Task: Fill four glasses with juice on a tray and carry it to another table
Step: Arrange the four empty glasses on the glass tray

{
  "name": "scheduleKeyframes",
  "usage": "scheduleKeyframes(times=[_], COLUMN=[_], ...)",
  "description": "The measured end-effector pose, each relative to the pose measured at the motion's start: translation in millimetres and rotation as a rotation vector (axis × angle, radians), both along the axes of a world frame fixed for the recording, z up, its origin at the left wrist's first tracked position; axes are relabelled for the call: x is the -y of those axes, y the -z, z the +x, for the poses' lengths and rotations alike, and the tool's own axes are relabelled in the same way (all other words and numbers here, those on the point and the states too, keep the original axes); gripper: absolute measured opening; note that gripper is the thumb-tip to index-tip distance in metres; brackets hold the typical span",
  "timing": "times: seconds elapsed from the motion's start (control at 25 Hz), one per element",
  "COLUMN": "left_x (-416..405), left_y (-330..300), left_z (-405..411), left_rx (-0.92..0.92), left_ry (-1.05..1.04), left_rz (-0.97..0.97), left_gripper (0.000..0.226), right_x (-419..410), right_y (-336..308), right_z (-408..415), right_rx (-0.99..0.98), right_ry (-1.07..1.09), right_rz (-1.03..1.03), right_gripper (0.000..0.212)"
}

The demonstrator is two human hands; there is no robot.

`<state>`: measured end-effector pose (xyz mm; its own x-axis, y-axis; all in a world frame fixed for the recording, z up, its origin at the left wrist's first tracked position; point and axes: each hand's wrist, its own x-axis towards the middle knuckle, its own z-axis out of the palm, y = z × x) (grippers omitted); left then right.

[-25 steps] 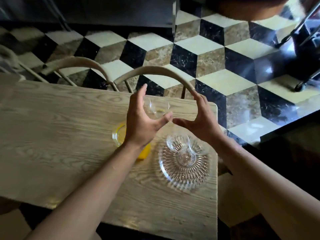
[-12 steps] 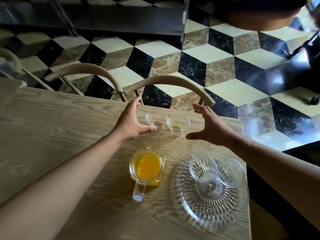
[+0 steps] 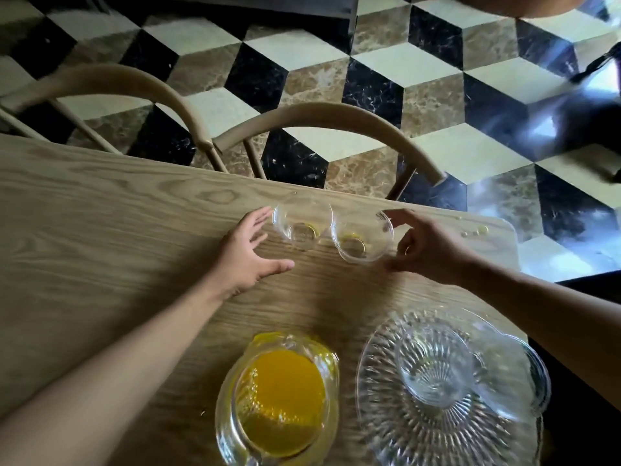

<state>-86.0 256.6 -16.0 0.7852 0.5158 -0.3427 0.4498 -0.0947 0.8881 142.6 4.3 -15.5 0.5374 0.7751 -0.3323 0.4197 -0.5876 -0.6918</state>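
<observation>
Table [image 3: 100,237] carries everything: tray [image 3: 386,415] with two glasses at its near right corner, pitcher [image 3: 279,398] of juice just left of it. Since a second ago both hands have reached the far-edge glasses: left hand [image 3: 248,253] spread beside one [image 3: 302,227], right hand [image 3: 426,247] pinching the other's [image 3: 361,240] rim. Likely they go onto the tray next.

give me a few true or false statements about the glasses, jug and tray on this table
1. Two glasses already stand on the glass tray. True.
2. The jug is empty. False: it holds orange juice.
3. The left hand is beside the far left glass, fingers spread. True.
4. The far right glass is full of juice. False: it shows only a trace at the bottom.
5. The right hand is lifting the tray. False: it is at the far right glass.
</observation>
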Motion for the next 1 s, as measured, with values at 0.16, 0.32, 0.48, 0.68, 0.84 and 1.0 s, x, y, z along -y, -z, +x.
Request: scheduleKeyframes(times=[0.16, 0.32, 0.48, 0.68, 0.84, 1.0], left_x=[12.9, 25.0, 25.8, 25.6, 22.1, 22.9], left_y=[0.5, 0.5, -3.4, -19.5, -51.0, -109.6], left_z=[11.7, 15.0, 16.9, 12.1, 6.2, 2.0], left_rx=[0.041, 0.067, 0.094, 0.116, 0.147, 0.171], left_ry=[-0.001, -0.067, -0.121, -0.135, -0.112, -0.046], left_rz=[-0.060, -0.053, -0.023, -0.003, -0.002, 0.022], left_gripper=[0.114, 0.090, 0.080, 0.078, 0.081, 0.087], right_x=[-7.6, -9.4, -12.0, -13.7, -7.1, 1.7], right_y=[6.5, 11.9, 2.6, -17.7, -48.2, -97.5], right_z=[-12.3, -21.1, -27.2, -32.7, -34.2, -38.9], right_rx=[-0.126, -0.211, -0.195, -0.176, -0.149, -0.121], right_ry=[0.015, 0.033, 0.063, 0.108, 0.125, 0.173], right_rz=[0.043, 0.172, 0.214, 0.267, 0.305, 0.379], right_gripper=[0.100, 0.088, 0.079, 0.074, 0.074, 0.076])
